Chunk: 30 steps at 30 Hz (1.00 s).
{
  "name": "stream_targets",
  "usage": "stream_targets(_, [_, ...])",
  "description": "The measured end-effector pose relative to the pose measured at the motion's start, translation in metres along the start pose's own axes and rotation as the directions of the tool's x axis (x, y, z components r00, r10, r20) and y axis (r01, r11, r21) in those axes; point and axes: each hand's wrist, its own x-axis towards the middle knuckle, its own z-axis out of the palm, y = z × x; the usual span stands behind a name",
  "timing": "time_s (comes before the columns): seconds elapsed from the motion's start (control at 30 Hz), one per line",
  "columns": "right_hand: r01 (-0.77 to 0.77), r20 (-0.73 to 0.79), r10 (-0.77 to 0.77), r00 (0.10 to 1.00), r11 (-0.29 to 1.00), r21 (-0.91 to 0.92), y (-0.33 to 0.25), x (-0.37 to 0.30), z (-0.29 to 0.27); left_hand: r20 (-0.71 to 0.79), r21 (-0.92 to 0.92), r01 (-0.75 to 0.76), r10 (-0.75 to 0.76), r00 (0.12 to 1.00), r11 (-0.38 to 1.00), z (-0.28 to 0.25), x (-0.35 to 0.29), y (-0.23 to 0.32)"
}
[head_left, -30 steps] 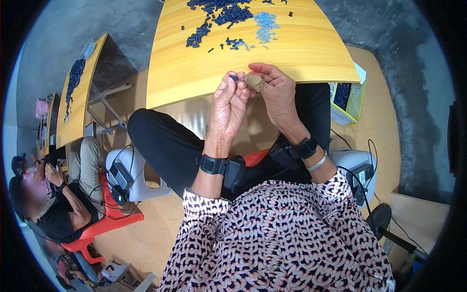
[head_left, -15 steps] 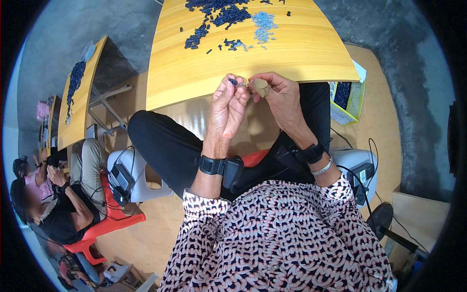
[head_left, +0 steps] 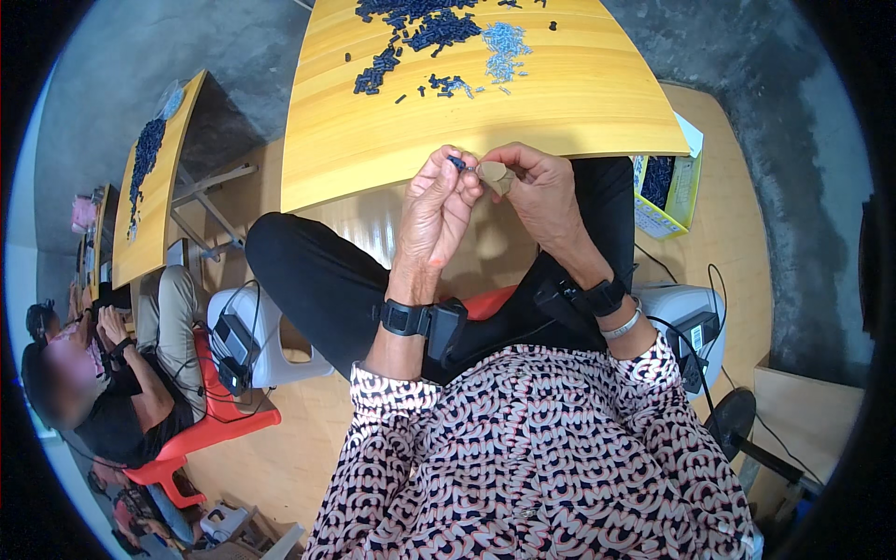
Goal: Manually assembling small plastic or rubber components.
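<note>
In front of the table's near edge, my left hand (head_left: 441, 201) pinches a small dark blue plastic piece (head_left: 456, 162) between thumb and fingers. My right hand (head_left: 539, 191) is closed on a tan, rounded, flat-faced thing (head_left: 495, 175), its exact kind unclear. The two held things almost meet between my fingertips; a small pale bit at the joint is too fine to make out. Beyond my hands, on the yellow wooden table (head_left: 373, 140), lie a heap of dark blue plastic pieces (head_left: 443, 33) and a smaller pile of clear, light-blue pieces (head_left: 505, 47).
A yellow box (head_left: 689, 191) holding dark pieces stands right of the table. To the left, a co-worker (head_left: 121, 401) sits on a red chair (head_left: 215, 411) near another table (head_left: 149, 229). Grey stools with cables (head_left: 238, 350) flank me. A black fan-like thing (head_left: 731, 420) stands at lower right.
The dark blue piece in my left hand has shifted slightly right and down, closer to the tan thing. My right hand keeps its grip with a slight turn.
</note>
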Motion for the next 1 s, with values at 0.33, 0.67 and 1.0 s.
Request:
stream_targets(0.33, [-0.062, -0.085, 0.071, 0.994, 0.993, 0.103, -0.009, -0.005, 0.002, -0.066, 0.010, -0.003, 0.004, 0.998, 1.000, 0.000, 0.001, -0.002])
stream_targets(0.67, [-0.008, -0.062, 0.013, 0.998, 0.996, 0.090, -0.010, -0.006, 0.005, -0.085, 0.055, -0.011, 0.015, 0.996, 0.998, 0.005, -0.002, -0.005])
stream_targets(1.0, [-0.064, -0.069, 0.068, 0.995, 0.996, 0.058, -0.008, -0.006, 0.004, -0.061, 0.080, -0.020, 0.025, 0.998, 0.997, 0.004, -0.001, -0.006])
